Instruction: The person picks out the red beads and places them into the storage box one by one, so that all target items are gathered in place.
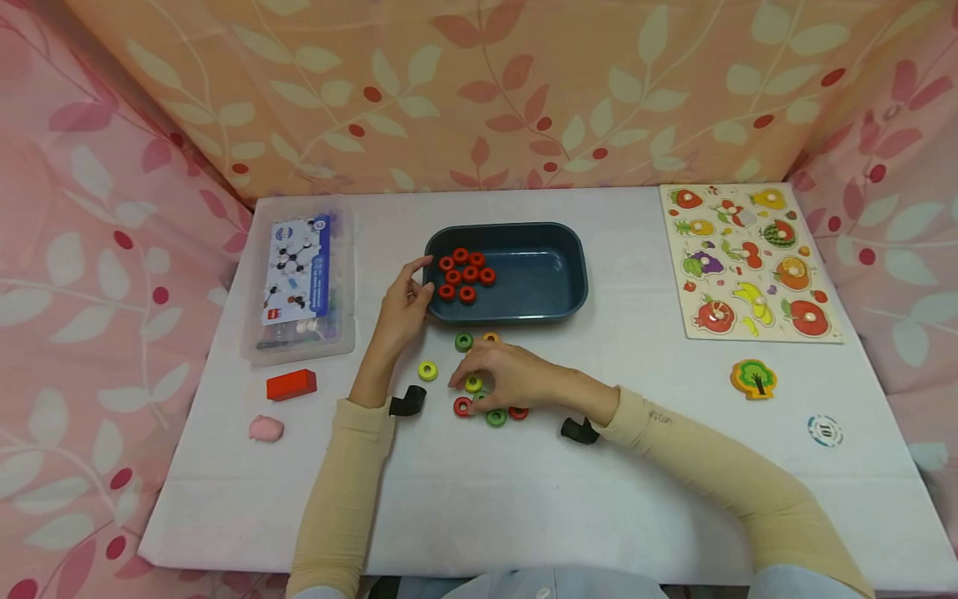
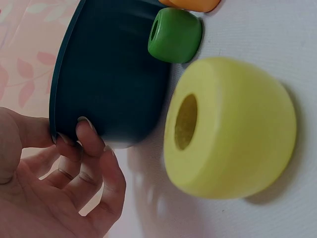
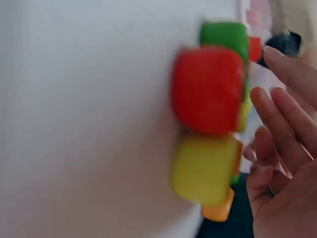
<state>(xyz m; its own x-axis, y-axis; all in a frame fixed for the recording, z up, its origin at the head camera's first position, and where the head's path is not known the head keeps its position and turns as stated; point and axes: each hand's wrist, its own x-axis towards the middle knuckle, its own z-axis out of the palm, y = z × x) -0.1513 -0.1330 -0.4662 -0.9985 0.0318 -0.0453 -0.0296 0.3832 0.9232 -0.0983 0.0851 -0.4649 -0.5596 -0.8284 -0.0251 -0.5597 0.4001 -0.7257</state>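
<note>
At its left end, the dark blue tray (image 1: 535,270) has my left hand (image 1: 404,304) on it, thumb and fingers pinching the rim. Several red ring beads (image 1: 470,273) lie inside the tray's left half. My right hand (image 1: 516,370) hovers over a cluster of loose beads in front of the tray, fingers spread with nothing between them in the right wrist view. Around it are a red bead (image 1: 462,407), a green bead (image 1: 496,418) and a yellow-green bead (image 1: 427,371). Another green bead (image 2: 176,37) stands beside the tray wall. The hand partly hides the cluster.
Black elbow-shaped pieces (image 1: 407,401) lie near each wrist. On the left are a clear plastic box (image 1: 340,333), a red block (image 1: 291,384) and a small pink figure (image 1: 265,428). A fruit puzzle board (image 1: 748,262), tree piece (image 1: 754,379) and round chip (image 1: 825,431) lie right.
</note>
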